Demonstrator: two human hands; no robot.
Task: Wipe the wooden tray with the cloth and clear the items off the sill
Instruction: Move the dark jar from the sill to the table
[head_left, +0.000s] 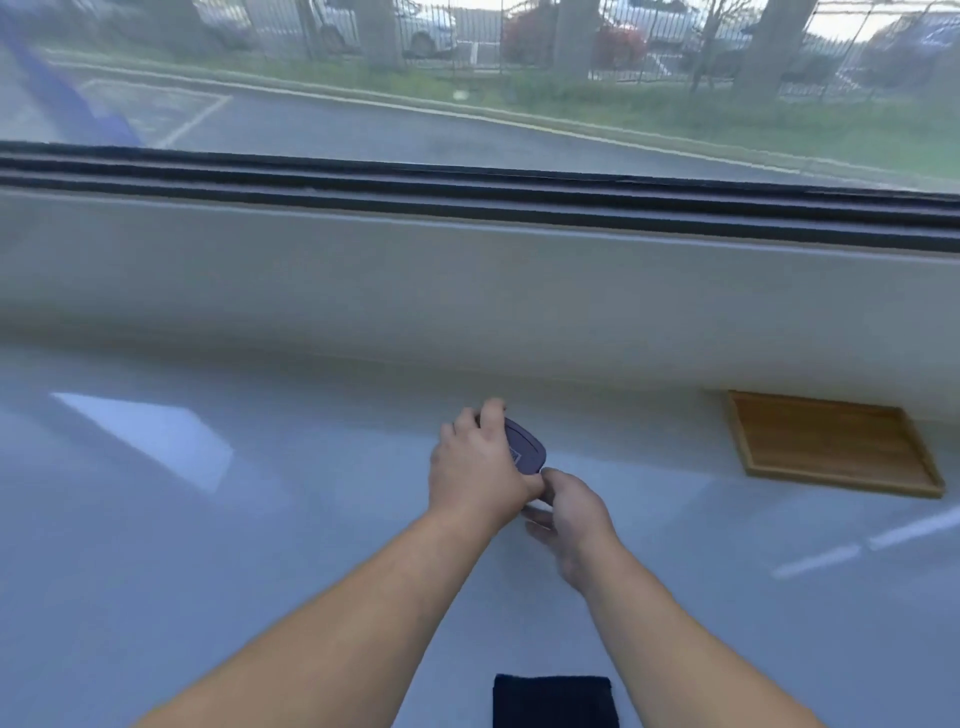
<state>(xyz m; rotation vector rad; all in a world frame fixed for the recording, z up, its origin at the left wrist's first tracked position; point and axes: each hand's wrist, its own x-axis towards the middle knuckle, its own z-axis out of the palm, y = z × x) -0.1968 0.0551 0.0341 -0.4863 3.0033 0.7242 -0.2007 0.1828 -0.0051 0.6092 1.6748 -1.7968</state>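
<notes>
A small dark purple oval item (525, 448) sits at the middle of the white sill surface (260, 519). My left hand (475, 467) is closed over its left side and grips it. Just below and to the right, my right hand (569, 519) touches the item's lower edge with its fingertips; most of the item is hidden under both hands. The empty wooden tray (831, 441) lies flat at the right, against the low wall. A folded dark cloth (553, 701) rests at the bottom edge of view, between my forearms.
A pale low wall (467, 291) rises behind the surface, topped by the dark window frame (467, 192). Through the glass are a road, grass and a fence. Bright reflections lie on the surface at left and right.
</notes>
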